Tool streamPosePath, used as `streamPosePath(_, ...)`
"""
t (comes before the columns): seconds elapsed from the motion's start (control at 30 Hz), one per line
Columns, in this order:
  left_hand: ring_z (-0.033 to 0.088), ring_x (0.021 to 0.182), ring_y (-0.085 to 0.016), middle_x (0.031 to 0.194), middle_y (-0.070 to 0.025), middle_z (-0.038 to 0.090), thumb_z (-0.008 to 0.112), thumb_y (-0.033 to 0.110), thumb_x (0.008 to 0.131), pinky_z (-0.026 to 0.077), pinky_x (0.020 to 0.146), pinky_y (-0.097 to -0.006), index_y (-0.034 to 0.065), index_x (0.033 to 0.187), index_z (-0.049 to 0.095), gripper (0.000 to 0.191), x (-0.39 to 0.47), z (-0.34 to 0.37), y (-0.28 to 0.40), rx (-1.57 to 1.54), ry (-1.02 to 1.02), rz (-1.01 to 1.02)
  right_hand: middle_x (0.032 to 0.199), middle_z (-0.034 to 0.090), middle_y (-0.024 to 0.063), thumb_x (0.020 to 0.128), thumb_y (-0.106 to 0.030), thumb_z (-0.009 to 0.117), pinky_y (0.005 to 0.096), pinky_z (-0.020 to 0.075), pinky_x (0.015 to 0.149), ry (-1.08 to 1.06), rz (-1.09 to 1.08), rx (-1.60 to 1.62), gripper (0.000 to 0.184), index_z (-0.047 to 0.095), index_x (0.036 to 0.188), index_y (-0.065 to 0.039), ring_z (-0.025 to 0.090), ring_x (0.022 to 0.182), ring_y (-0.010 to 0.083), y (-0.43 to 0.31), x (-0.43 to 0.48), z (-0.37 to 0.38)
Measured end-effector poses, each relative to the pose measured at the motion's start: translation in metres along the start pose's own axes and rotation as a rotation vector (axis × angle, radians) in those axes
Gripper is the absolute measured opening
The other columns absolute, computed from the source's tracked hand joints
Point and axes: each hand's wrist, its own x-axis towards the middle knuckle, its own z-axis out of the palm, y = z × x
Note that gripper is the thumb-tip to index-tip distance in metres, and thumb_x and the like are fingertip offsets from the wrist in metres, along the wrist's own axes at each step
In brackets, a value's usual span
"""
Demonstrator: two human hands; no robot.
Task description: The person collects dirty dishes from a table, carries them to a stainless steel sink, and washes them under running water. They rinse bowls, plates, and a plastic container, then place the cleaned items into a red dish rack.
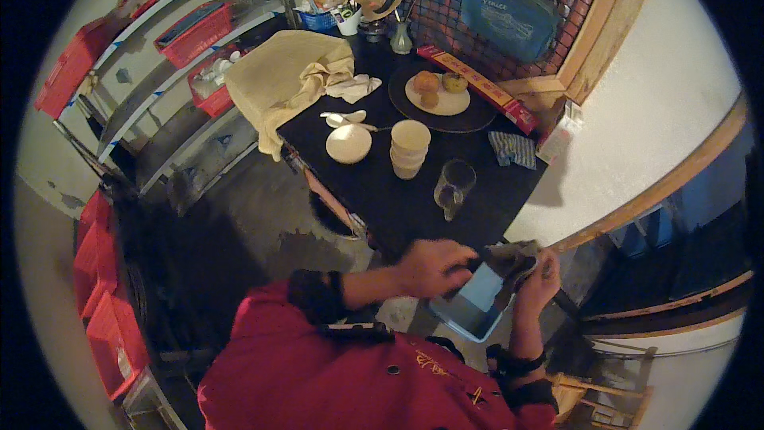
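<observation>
My right hand [542, 279] grips a crumpled dark grey cloth [514, 255] just off the near corner of the black table [412, 209]. My left hand [434, 267] is beside it with curled fingers; whether it pinches the cloth's edge is unclear. Under both hands stands a light-blue-rimmed bin [474, 334], with a pale blue sheet or panel [482, 284] showing over it. Closest to the hands on the table is a clear glass pitcher or mug [456, 182]. Behind it are a stack of cream cups [410, 146] and a cream bowl [348, 144].
White spoons [345, 118] lie behind the bowl. Fruit sits on a cream plate [439, 104] over a dark round mat [400, 92]. A long red box [477, 86], a striped cloth [514, 149] and a carton [560, 131] line the wall side. Metal shelves [179, 68] with red baskets [194, 36] stand left.
</observation>
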Motion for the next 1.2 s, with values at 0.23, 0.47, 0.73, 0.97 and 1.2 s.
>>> streamPosePath(0.23,0.063,0.078,-0.034,0.083,-0.0130,0.064,0.059,0.022,0.084,0.050,0.064,-0.0451,0.0075,0.090,0.062,0.016,0.106,-0.178,-0.193,0.682,-0.035,-0.242,0.140,0.037,0.0224,0.081,-0.017,0.068,0.0407,0.0297,0.107,-0.172,-0.260,-0.397,0.069,0.033,0.138,0.000,0.036,0.129,0.0363,0.062,0.085,0.081)
streamPosePath(0.47,0.063,0.088,-0.034,0.090,-0.0158,0.065,0.067,0.025,0.076,0.050,0.072,-0.0456,0.0060,0.093,0.064,0.025,0.161,-0.177,-0.327,0.807,-1.048,-0.293,0.140,0.036,0.0224,0.081,-0.019,0.067,0.0417,0.0308,0.106,-0.312,-0.075,-0.546,0.063,0.038,0.134,0.000,0.036,0.128,0.0384,0.085,0.050,0.096)
streamPosePath(0.73,0.063,0.091,-0.035,0.092,-0.0170,0.066,0.061,0.020,0.077,0.052,0.074,-0.0459,0.0067,0.093,0.067,0.021,0.176,-0.158,-0.364,0.851,-1.123,-0.293,0.137,0.042,0.0188,0.083,-0.016,0.064,0.0416,0.0335,0.104,-0.245,-0.062,-0.515,0.048,0.048,0.125,0.000,0.041,0.125,0.0373,0.067,0.030,0.085)
streamPosePath(0.97,0.062,0.078,-0.037,0.081,-0.0179,0.063,0.056,0.016,0.079,0.048,0.067,-0.0502,0.0065,0.092,0.062,0.017,0.194,-0.200,-0.273,1.062,-0.530,-0.186,0.120,0.059,0.0141,0.086,-0.014,0.062,0.0477,0.0334,0.102,-0.092,-0.089,-0.442,0.029,0.058,0.113,-0.006,0.050,0.119,0.0339,0.069,0.040,0.013)
streamPosePath(1.2,0.059,0.074,-0.027,0.086,-0.0193,0.061,0.052,0.015,0.094,0.046,0.067,-0.0342,0.0018,0.102,0.059,0.016,0.150,-0.136,-0.074,0.800,0.290,-0.115,0.095,0.066,0.0100,0.084,-0.019,0.064,0.0528,0.0343,0.101,-0.082,-0.022,-0.450,0.013,0.062,0.087,-0.006,0.062,0.096,0.0292,0.134,0.025,-0.127)
